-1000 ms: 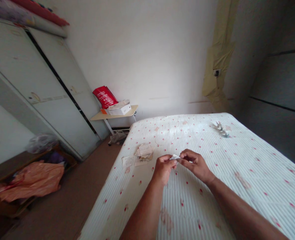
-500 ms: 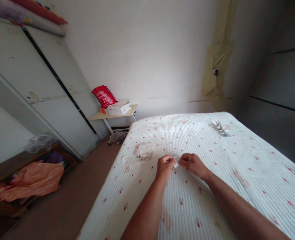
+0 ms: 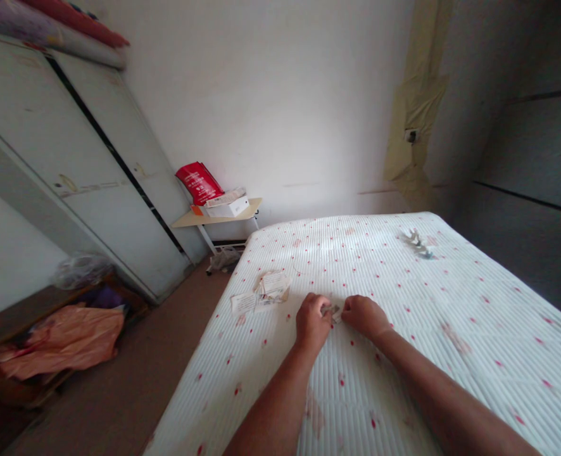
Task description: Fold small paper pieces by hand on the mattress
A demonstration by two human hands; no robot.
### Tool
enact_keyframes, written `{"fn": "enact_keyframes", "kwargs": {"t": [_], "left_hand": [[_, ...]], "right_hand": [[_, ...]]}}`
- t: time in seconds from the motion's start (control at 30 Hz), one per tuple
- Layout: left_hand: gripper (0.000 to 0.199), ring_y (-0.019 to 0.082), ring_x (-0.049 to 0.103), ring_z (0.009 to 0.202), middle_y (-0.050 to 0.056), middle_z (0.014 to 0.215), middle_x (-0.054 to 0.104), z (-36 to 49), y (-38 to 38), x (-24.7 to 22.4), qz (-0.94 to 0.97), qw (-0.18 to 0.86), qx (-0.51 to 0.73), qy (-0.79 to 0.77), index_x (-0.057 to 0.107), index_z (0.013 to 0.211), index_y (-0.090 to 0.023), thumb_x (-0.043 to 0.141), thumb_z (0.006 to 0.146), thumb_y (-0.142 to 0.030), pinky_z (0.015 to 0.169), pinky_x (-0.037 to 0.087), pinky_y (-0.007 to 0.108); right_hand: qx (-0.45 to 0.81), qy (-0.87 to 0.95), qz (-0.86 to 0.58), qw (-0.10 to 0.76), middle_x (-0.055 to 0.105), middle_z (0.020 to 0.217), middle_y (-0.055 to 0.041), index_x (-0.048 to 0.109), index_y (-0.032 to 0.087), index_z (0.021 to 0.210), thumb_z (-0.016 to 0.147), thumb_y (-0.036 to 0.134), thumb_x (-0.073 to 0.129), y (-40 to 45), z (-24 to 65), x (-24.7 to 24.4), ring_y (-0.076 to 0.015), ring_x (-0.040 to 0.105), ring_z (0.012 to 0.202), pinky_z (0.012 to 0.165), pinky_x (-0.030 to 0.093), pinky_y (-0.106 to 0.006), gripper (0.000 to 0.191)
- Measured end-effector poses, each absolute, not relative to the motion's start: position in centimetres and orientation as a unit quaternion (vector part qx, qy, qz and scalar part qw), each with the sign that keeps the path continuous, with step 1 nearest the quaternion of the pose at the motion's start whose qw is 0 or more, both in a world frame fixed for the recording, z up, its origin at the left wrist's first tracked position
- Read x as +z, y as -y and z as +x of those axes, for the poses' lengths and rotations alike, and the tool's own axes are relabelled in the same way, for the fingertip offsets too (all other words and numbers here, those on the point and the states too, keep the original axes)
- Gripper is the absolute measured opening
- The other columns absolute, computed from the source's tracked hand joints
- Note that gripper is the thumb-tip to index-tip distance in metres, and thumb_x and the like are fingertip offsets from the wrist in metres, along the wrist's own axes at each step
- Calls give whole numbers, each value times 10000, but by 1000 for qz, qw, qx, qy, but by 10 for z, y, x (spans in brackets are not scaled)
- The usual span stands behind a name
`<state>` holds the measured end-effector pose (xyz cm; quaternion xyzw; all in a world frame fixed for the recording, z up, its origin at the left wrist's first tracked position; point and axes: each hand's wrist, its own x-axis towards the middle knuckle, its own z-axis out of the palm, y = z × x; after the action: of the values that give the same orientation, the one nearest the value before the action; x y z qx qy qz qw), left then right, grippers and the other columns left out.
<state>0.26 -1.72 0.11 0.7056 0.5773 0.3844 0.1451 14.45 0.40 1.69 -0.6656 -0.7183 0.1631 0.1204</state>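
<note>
Over the middle of the bed, a small whitish-grey piece of paper [image 3: 335, 313] sits between my two hands. My left hand [image 3: 311, 320] is closed, pinching its left side between thumb and curled fingers. On the other side my right hand [image 3: 366, 316] is closed too, its fingertips at the paper's right edge; the fingers partly hide their grip. To the left of my hands, several printed paper slips [image 3: 273, 286] lie in a loose pile on the white quilted bedspread [image 3: 347, 411] with red spots.
A crumpled white strip [image 3: 416, 242] lies at the bed's far right. Against the wall, a small table [image 3: 188, 220] bears a white box [image 3: 230, 208] and a red bag [image 3: 199, 182]. A wardrobe [image 3: 95, 158] and an orange plastic bag [image 3: 62, 339] are at left.
My hands have drawn slightly apart and turned, with the backs of the fingers more upward. The paper between them has tilted and looks darker and more folded.
</note>
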Motion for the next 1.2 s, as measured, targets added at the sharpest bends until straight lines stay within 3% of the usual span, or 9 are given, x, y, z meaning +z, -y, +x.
{"fn": "enact_keyframes", "kwargs": {"t": [0.1, 0.27, 0.53, 0.7, 0.93, 1.1, 1.2], "left_hand": [[159, 166, 512, 819, 40, 788, 601, -1, 35, 6, 786, 99, 318, -521, 652, 719, -190, 522, 735, -100, 762, 388, 293], [215, 218, 482, 946, 69, 902, 636, -2, 58, 17, 847, 49, 247, -468, 659, 886, -211, 475, 798, -142, 810, 371, 371], [241, 212, 461, 1001, 37, 990, 632, -6, 57, 16, 850, 57, 236, -468, 652, 938, -240, 514, 771, -134, 858, 364, 369], [245, 209, 468, 997, 40, 1061, 609, -6, 57, 12, 848, 54, 235, -473, 657, 937, -244, 515, 767, -138, 859, 373, 372], [269, 220, 479, 1000, 53, 1114, 583, -7, 55, 9, 841, 39, 229, -489, 653, 967, -246, 513, 760, -149, 855, 377, 389], [253, 211, 491, 1005, 37, 1077, 608, -9, 53, 8, 849, 45, 236, -471, 644, 953, -240, 518, 749, -156, 855, 382, 380], [233, 203, 495, 1032, 38, 1084, 616, -14, 44, 9, 869, 56, 240, -430, 651, 919, -224, 515, 746, -146, 887, 373, 375]], "right_hand": [[165, 725, -659, 112, 694, 771, -120, 685, 163, 712, 700, 152, 520, -5, 145, 18, -221, 635, 717, 558, 348, -263, 166], [170, 731, -650, 117, 684, 720, -93, 683, 167, 688, 686, 159, 535, -7, 149, 20, -195, 617, 686, 547, 340, -248, 148], [179, 751, -611, 175, 622, 646, -5, 625, 188, 699, 666, 208, 580, -7, 158, 17, -123, 546, 599, 539, 313, -213, 59], [171, 756, -611, 161, 606, 650, 6, 606, 198, 689, 644, 264, 616, -4, 154, 18, -119, 516, 589, 523, 288, -214, 81], [188, 748, -613, 171, 610, 656, -7, 616, 186, 690, 628, 180, 593, -9, 155, 16, -127, 517, 605, 541, 301, -219, 66], [221, 750, -593, 194, 638, 693, -16, 640, 162, 730, 621, 84, 523, -16, 164, 14, -129, 552, 648, 607, 367, -217, 178], [285, 742, -542, 274, 655, 799, -25, 643, 156, 810, 641, 79, 485, -18, 167, 13, -133, 582, 739, 656, 408, -207, 245]]}}
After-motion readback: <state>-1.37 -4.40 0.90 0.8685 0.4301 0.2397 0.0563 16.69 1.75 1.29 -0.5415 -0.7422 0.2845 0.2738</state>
